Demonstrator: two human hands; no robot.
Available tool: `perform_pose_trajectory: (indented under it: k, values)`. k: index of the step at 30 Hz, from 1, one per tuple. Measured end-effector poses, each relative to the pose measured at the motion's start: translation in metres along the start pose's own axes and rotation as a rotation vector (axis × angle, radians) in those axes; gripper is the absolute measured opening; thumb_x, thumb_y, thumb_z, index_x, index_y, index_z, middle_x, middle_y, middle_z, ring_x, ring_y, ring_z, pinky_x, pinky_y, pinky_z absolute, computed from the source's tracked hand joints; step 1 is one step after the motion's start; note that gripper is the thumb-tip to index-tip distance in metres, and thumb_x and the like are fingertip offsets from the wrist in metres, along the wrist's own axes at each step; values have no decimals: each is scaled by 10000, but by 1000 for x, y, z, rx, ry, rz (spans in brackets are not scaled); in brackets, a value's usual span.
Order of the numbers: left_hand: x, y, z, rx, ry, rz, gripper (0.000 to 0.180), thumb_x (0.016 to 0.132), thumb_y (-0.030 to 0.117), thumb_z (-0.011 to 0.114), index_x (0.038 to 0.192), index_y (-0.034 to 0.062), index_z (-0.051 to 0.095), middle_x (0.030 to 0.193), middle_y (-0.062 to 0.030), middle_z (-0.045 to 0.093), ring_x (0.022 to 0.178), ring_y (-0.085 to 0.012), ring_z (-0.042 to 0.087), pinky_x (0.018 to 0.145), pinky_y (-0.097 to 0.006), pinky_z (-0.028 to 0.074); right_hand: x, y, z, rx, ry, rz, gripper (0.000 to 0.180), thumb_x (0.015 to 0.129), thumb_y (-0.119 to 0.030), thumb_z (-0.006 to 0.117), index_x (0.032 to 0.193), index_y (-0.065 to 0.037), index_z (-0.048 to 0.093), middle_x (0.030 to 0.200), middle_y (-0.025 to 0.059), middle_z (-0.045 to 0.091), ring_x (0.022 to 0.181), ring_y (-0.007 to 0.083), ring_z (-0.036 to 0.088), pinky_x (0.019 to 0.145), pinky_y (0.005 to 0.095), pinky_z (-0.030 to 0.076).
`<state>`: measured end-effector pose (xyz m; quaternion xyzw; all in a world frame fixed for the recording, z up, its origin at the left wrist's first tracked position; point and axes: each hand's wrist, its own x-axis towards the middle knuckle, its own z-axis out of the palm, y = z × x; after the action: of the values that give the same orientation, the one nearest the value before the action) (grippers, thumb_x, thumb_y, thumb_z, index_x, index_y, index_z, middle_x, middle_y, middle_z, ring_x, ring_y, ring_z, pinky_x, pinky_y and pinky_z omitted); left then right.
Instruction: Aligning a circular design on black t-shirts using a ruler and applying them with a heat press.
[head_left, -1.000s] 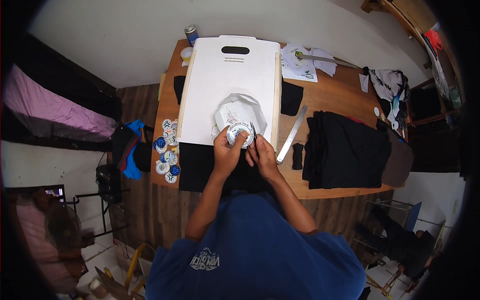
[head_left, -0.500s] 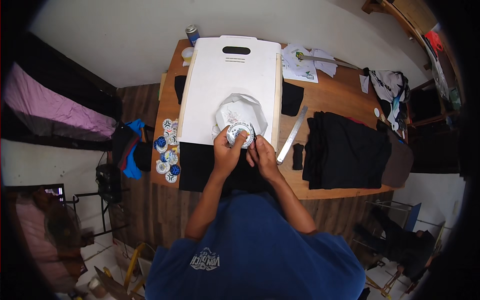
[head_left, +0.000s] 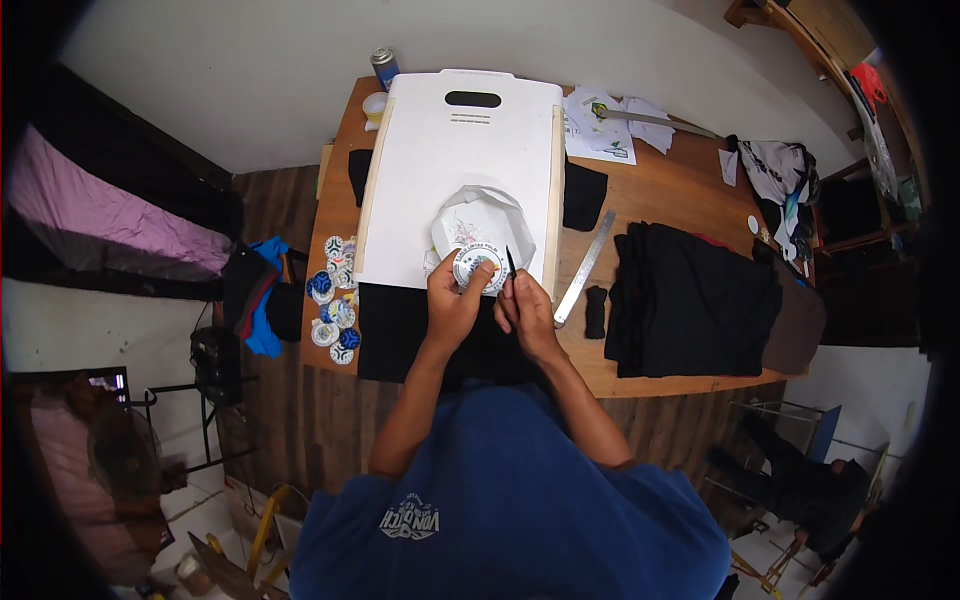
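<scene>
My left hand (head_left: pixel 452 306) pinches a round white patch (head_left: pixel 470 273) with a coloured emblem and a printed border, its thumb lying across the face. Close by on the right, my right hand (head_left: pixel 528 312) grips a slim dark pointed tool (head_left: pixel 511 262), tip upward; its exact kind is too small to make out. The tool stands just apart from the patch's right edge. Behind both hands sits a white many-sided bowl (head_left: pixel 510 210) with fine reddish scraps inside. It rests on a white board (head_left: pixel 420 180) with a handle slot.
Several round patches (head_left: pixel 335 315) lie along the left edge of the wooden table (head_left: pixel 680 190). To the right are a steel ruler (head_left: pixel 585 268) and folded black cloth (head_left: pixel 690 305). A spray can (head_left: pixel 384 68) and papers (head_left: pixel 605 125) stand and lie at the back.
The tool in my right hand has moved slightly right, away from the patch's edge. My left hand still holds the patch in nearly the same place.
</scene>
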<state>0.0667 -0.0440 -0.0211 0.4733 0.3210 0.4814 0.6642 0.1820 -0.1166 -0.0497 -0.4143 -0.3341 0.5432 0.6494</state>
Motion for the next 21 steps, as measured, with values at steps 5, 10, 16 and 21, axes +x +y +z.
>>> perform_pose_trajectory:
  k: [5, 10, 16, 21]
  values:
    - [3, 5, -2, 16, -40, 4, 126, 1019, 79, 664, 1093, -22, 675, 986, -56, 723, 882, -86, 662, 797, -248, 533, -2, -2, -3, 4, -37, 27, 414, 1155, -426, 333, 973, -81, 473, 625, -20, 332, 505, 98, 311, 492, 257, 353]
    - [4, 9, -5, 87, -84, -78, 114, 1006, 77, 673, 1064, -20, 685, 959, -45, 719, 865, -82, 653, 780, -243, 522, -1, -1, -2, 44, -58, -45, 412, 1152, -428, 344, 971, -80, 470, 629, -19, 333, 503, 99, 309, 489, 255, 348]
    - [5, 8, -6, 109, -94, -84, 96, 996, 61, 677, 1050, -18, 688, 944, -35, 712, 859, -75, 643, 774, -239, 516, 1, 0, -1, 56, -64, -44, 401, 1152, -418, 356, 966, -81, 470, 639, -21, 334, 499, 92, 298, 477, 257, 347]
    - [6, 7, -6, 76, -65, 3, 66, 981, 52, 693, 995, -12, 696, 894, -22, 720, 815, -62, 643, 720, -239, 518, 2, 1, 0, 20, -39, 27, 401, 1151, -418, 360, 963, -82, 471, 633, -22, 335, 495, 93, 299, 473, 257, 349]
